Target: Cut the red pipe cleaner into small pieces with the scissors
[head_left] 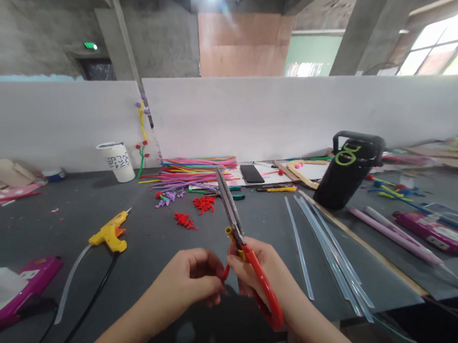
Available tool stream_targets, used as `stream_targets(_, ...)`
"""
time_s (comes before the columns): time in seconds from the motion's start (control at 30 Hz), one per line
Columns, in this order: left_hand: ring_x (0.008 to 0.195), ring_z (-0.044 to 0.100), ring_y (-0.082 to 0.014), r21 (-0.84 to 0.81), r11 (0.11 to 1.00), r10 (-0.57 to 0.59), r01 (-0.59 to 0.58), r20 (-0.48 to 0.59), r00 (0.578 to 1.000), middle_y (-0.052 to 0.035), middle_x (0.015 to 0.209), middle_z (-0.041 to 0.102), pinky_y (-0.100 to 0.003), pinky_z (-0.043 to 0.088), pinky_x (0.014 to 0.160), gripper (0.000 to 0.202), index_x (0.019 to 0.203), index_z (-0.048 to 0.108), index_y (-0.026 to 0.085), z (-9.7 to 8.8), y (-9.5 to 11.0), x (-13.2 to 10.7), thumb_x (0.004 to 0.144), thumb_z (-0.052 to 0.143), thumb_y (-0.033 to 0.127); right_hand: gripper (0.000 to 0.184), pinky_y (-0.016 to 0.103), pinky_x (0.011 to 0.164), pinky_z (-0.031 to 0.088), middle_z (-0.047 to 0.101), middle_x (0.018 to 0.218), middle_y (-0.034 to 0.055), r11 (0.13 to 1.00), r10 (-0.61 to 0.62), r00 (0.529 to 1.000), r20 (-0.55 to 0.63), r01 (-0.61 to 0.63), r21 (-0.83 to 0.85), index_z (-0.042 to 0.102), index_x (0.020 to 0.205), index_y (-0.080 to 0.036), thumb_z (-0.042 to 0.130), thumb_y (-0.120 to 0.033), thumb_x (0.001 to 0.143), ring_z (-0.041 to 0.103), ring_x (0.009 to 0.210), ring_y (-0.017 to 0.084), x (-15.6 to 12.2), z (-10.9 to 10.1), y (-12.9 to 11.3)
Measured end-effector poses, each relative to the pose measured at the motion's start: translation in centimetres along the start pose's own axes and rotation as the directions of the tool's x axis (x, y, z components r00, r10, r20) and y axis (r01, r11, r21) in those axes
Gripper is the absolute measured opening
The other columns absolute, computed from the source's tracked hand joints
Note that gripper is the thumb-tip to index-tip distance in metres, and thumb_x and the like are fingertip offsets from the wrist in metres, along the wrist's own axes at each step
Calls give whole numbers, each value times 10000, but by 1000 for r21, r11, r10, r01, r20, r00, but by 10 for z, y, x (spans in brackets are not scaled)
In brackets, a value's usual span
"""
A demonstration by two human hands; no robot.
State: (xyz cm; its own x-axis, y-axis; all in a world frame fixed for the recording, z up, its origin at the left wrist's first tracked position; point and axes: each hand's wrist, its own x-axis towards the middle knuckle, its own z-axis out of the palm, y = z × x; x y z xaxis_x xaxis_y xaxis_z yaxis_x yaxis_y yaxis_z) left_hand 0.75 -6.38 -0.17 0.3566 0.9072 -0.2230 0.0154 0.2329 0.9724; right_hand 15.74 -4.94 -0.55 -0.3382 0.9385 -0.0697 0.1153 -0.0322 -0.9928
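My right hand [263,265] is closed around scissors [232,208] with red-orange handles, blades pointing up and away. A small yellow tube-like piece [229,233] shows beside the blades near the pivot; whether it belongs to the scissors I cannot tell. My left hand [195,276] pinches a short red fuzzy stem piece [226,272], close to the right hand's fingers. Beyond the hands lie a pile of short red pieces [204,205], a second red pile [185,220] and a purple pile [170,199]. Long coloured pipe cleaners [197,172] are heaped behind them.
A yellow glue gun [110,232] and a magenta power strip [35,286] lie left. A white cup [117,162] stands at the back. Right are clear glue sticks [333,252], a black bottle [348,172] and another power strip [434,232]. A phone [252,173] lies near the divider.
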Motion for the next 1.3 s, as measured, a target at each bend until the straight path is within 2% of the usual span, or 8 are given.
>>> stream_targets(0.1, 483, 531, -110, 12, 999, 40, -39, -45, 998, -3, 556, 584, -244, 424, 508, 56, 686, 592, 121, 0, 2, 1, 639, 577, 146, 69, 137, 333, 294, 385, 445, -88, 1000, 1, 1000, 2, -1, -26, 442, 621, -175, 471, -215, 670, 368, 349, 39, 0, -1, 3)
stream_targets(0.3, 430, 511, -102, 35, 999, 8, -5, -88, 996, 17, 501, 552, -222, 401, 442, 28, 629, 584, 121, 4, -1, 3, 627, 583, 149, 49, 156, 344, 290, 369, 477, -82, 997, -4, 1000, -7, 4, -82, 420, 622, -183, 452, -184, 660, 359, 360, 48, 2, 4, 6)
stream_targets(0.47, 451, 520, -96, -59, 995, 70, -82, -174, 982, 9, 531, 577, -209, 404, 454, 56, 633, 582, 119, 3, 5, -1, 651, 604, 167, 96, 181, 434, 318, 404, 528, -65, 962, -158, 985, -64, 139, -235, 455, 677, -177, 490, -264, 699, 383, 451, 70, -3, -2, 2)
stream_targets(0.53, 468, 523, -90, -124, 981, 113, -146, -237, 965, -2, 556, 602, -201, 404, 474, 64, 660, 588, 122, 0, 8, -4, 666, 612, 181, 113, 190, 456, 312, 430, 544, -61, 903, -234, 969, -80, 186, -387, 463, 739, -184, 503, -282, 700, 387, 472, 82, -7, -4, 0)
stream_targets(0.67, 482, 519, -85, -196, 949, 171, -246, -336, 926, -12, 590, 624, -198, 406, 486, 53, 664, 600, 126, -5, 11, -9, 671, 620, 175, 136, 207, 474, 284, 470, 562, -43, 688, -360, 932, -39, 237, -686, 448, 745, -196, 516, -298, 686, 400, 483, 102, -14, -6, 2)
stream_targets(0.87, 481, 500, -79, -208, 908, 249, -364, -430, 868, 23, 547, 596, -184, 398, 473, 19, 678, 623, 153, -8, 11, -12, 662, 619, 143, 189, 224, 485, 271, 521, 613, -2, 472, -393, 919, 14, 215, -855, 463, 767, -191, 470, -377, 737, 459, 515, 134, -16, -4, 13)
stream_targets(1.0, 482, 504, -84, -217, 895, 264, -390, -446, 855, 20, 543, 596, -185, 396, 461, 3, 652, 625, 155, -8, 12, -14, 652, 628, 155, 204, 235, 488, 272, 535, 627, 11, 410, -393, 919, 18, 193, -891, 454, 732, -193, 451, -397, 748, 488, 533, 150, -16, -3, 15)
stream_targets(1.3, 485, 500, -77, -199, 895, 291, -399, -418, 861, 24, 550, 593, -185, 398, 477, 33, 663, 628, 161, -9, 11, -13, 688, 607, 166, 209, 241, 478, 267, 524, 595, 10, 369, -428, 903, 24, 199, -908, 464, 733, -188, 433, -392, 764, 487, 514, 157, -15, -2, 16)
